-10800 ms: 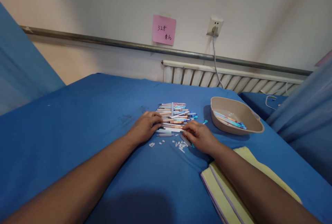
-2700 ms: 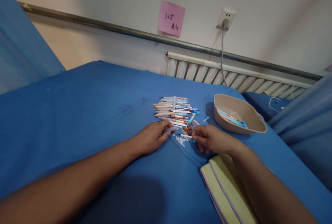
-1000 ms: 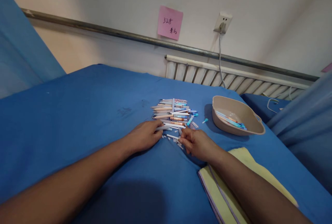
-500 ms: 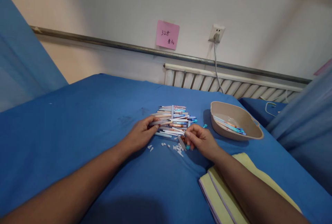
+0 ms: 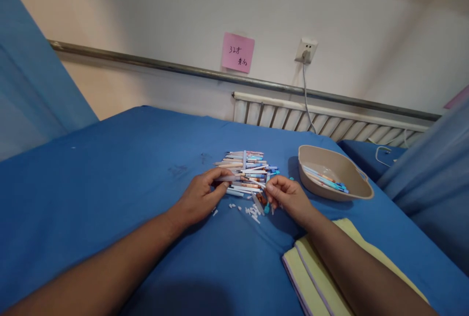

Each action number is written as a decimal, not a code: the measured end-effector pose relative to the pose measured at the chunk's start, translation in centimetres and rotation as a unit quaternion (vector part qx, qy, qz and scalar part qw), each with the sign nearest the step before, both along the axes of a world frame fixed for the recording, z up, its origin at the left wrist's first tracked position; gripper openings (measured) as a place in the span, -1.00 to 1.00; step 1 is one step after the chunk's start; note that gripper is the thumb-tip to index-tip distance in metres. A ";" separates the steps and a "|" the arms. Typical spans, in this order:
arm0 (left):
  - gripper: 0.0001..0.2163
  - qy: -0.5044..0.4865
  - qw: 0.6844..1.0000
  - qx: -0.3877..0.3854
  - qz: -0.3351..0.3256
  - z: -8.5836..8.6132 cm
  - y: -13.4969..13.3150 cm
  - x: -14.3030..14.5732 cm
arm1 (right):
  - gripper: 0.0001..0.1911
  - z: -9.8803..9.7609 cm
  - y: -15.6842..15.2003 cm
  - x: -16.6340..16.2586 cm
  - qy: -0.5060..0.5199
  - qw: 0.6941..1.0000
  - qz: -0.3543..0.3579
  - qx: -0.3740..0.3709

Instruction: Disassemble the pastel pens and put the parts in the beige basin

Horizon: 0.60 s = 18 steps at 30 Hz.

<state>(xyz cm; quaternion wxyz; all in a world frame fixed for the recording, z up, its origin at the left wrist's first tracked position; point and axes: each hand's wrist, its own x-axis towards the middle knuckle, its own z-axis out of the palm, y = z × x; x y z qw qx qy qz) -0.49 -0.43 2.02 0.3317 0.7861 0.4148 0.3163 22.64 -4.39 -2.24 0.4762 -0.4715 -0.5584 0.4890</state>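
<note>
Your left hand (image 5: pixel 200 195) grips a translucent pen barrel (image 5: pixel 226 178) between thumb and fingers, holding it roughly level over the front of the pile of pen parts (image 5: pixel 245 158). Your right hand (image 5: pixel 287 197) pinches a thin white refill (image 5: pixel 258 183) at its right end; the other end points at the barrel, though you cannot tell here whether it sits inside. Small white plastic pieces (image 5: pixel 252 211) lie scattered on the blue cloth (image 5: pixel 164 140) just in front of the pile. To the right of the pile stands a beige basin (image 5: pixel 353 190) with several pens (image 5: pixel 326 179) lying in it. A folded yellow towel (image 5: pixel 311 277) lies nearer you, partly under your right forearm.
</note>
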 end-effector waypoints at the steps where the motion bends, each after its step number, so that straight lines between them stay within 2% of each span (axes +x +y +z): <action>1: -0.79 0.002 1.000 0.002 0.001 0.0 0.0 0.0 | -0.61 0.0 0.0 0.0 -0.005 1.000 -0.003 0.002; 7: -0.80 0.010 1.000 0.024 0.011 -0.4 0.2 -0.1 | -0.63 -0.2 0.0 0.1 -0.015 1.000 -0.006 0.014; 18: -0.80 0.031 0.999 0.039 -0.011 -0.1 0.2 0.0 | -0.64 -0.5 0.1 0.3 -0.031 0.999 -0.004 0.021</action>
